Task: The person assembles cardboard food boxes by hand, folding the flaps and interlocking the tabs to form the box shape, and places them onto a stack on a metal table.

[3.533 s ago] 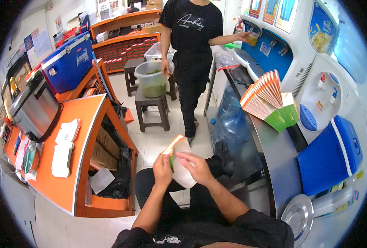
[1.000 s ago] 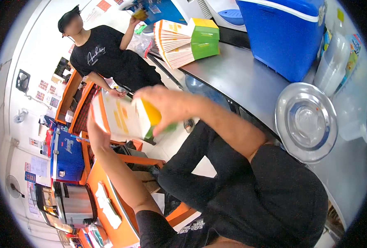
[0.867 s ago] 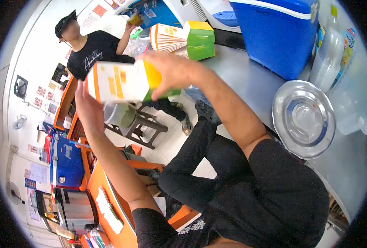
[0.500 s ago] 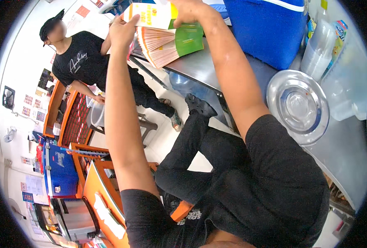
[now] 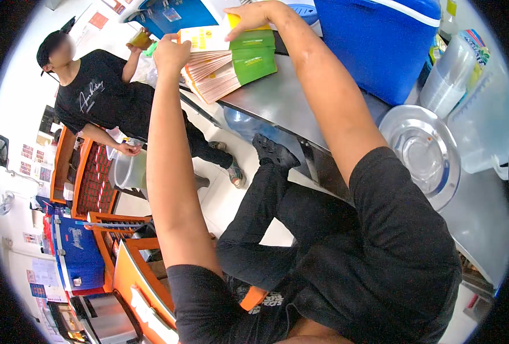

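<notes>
Steel table (image 5: 300, 94) has a fanned stack (image 5: 211, 77) of cartons, with one box (image 5: 204, 39) on or just over it, can't tell which. Looks like light, springy card, probably creases easily, so I'd hold both ends. Right hand (image 5: 254, 18) grasps the yellow end; left hand (image 5: 172, 54) seems pinched on the orange edge, fingertips hidden. Box's underside is hidden too.

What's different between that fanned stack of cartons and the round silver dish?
The cartons are flat-sided, in white, green and orange; the silver dish is round and shiny. The left hand and right hand are at the cartons, while neither touches the silver dish. Both sit on the steel counter.
</notes>
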The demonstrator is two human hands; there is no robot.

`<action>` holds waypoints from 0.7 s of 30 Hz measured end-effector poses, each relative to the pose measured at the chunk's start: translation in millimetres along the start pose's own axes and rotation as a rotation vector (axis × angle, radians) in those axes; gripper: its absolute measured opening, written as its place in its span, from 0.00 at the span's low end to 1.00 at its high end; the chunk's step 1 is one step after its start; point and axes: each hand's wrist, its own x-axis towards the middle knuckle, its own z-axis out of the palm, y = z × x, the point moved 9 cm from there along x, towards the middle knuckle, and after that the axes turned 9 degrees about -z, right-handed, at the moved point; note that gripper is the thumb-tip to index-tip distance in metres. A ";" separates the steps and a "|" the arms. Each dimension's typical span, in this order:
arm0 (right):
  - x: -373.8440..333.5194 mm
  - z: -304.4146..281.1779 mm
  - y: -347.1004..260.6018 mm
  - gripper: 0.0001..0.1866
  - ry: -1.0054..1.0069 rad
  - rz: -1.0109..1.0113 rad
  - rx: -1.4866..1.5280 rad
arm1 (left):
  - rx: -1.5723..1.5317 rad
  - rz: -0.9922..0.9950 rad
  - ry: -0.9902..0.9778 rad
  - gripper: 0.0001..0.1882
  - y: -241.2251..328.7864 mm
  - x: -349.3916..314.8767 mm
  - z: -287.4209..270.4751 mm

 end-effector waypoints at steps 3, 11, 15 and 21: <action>22.3 4.7 7.9 0.44 0.094 0.070 -0.045 | 0.113 0.052 -0.051 0.24 -4.3 -0.1 8.0; 59.3 28.3 47.8 0.43 0.130 0.298 -0.306 | 0.096 0.084 0.004 0.25 -3.5 -12.1 19.7; 67.8 63.7 51.5 0.35 -0.011 0.200 -0.182 | 0.138 0.061 -0.029 0.26 -32.7 -13.7 28.1; 58.0 73.4 29.5 0.34 -0.079 0.172 -0.177 | 0.471 -0.019 0.105 0.20 -17.4 -46.0 31.2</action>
